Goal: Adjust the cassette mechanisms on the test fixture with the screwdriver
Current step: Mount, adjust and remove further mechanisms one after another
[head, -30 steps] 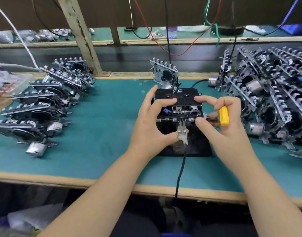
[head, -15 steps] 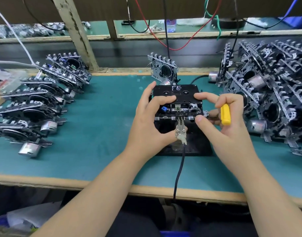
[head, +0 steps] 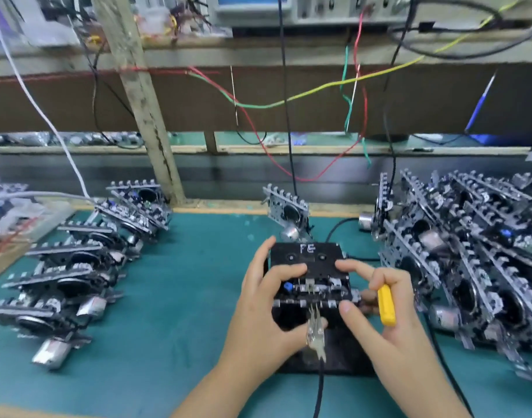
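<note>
A black test fixture [head: 343, 362] sits on the green mat, with a cassette mechanism [head: 311, 289] seated on it under a black cassette marked "FE" [head: 304, 251]. My left hand [head: 266, 309] grips the mechanism's left side, thumb at a metal clip [head: 316, 336] with a black cable. My right hand [head: 388, 324] presses fingers on the mechanism's right side while holding a yellow-handled screwdriver [head: 386, 304] in the palm; its tip is hidden.
Rows of cassette mechanisms lie on the left [head: 71, 279] and are stacked densely on the right [head: 476, 260]. One mechanism [head: 287, 211] stands upright behind the fixture. Coloured wires hang from a shelf above. The wooden table edge runs along the bottom left.
The view has tilted upward, showing the shelf and instruments above. Both hands keep the same grip on the mechanism and screwdriver.
</note>
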Demonstrator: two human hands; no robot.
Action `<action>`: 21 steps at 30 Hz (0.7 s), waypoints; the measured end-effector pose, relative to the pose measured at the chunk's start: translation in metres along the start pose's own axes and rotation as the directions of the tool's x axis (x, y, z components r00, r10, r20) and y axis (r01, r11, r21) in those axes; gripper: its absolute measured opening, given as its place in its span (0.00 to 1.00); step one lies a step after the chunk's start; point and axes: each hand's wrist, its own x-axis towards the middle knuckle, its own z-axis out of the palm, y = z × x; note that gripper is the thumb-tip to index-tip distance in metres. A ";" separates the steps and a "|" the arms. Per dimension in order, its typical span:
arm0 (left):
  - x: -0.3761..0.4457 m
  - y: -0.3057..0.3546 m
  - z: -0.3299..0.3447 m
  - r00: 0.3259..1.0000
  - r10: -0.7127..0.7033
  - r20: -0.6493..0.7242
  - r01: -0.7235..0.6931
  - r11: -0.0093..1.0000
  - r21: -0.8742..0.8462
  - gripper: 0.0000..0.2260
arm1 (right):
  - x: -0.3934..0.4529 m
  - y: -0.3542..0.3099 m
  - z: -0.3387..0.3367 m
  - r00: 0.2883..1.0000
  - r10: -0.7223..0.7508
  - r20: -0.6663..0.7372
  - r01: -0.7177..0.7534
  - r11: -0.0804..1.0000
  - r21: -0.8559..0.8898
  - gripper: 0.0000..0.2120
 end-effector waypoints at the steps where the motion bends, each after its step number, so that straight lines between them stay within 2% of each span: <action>1: 0.000 -0.001 0.000 1.000 -0.006 0.003 0.006 1.000 -0.010 0.28 | 0.002 0.004 0.000 1.000 -0.004 -0.001 0.004 1.000 -0.018 0.18; 4: 0.008 -0.007 -0.002 1.000 -0.003 0.016 0.003 1.000 -0.019 0.28 | 0.014 0.015 -0.001 1.000 0.010 0.008 -0.010 0.999 -0.048 0.22; 7: 0.021 -0.001 -0.012 0.970 -0.090 0.226 0.100 0.995 -0.029 0.34 | 0.028 0.015 0.000 0.999 0.042 -0.021 -0.042 0.999 0.022 0.19; 8: 0.022 0.000 -0.012 0.969 -0.091 0.230 0.096 0.995 -0.013 0.34 | 0.030 0.013 0.000 0.999 0.037 -0.035 -0.036 0.999 0.040 0.19; 11: 0.017 0.002 -0.006 0.997 -0.033 0.066 0.031 0.999 0.027 0.29 | 0.027 0.010 0.003 0.999 0.025 -0.038 -0.022 0.997 0.071 0.19; 15: 0.010 0.000 -0.001 0.999 -0.022 0.026 0.021 0.999 0.028 0.28 | 0.016 0.014 0.000 1.000 -0.011 -0.010 0.010 0.998 -0.064 0.21; 17: 0.011 0.004 -0.003 0.999 -0.046 0.009 0.046 0.999 0.007 0.28 | 0.013 0.007 -0.003 1.000 -0.016 0.018 0.017 0.997 -0.073 0.23; 21: 0.011 0.012 -0.006 0.995 -0.096 0.036 0.095 0.995 0.033 0.32 | 0.009 -0.008 -0.005 0.999 -0.011 0.052 0.015 0.998 -0.067 0.18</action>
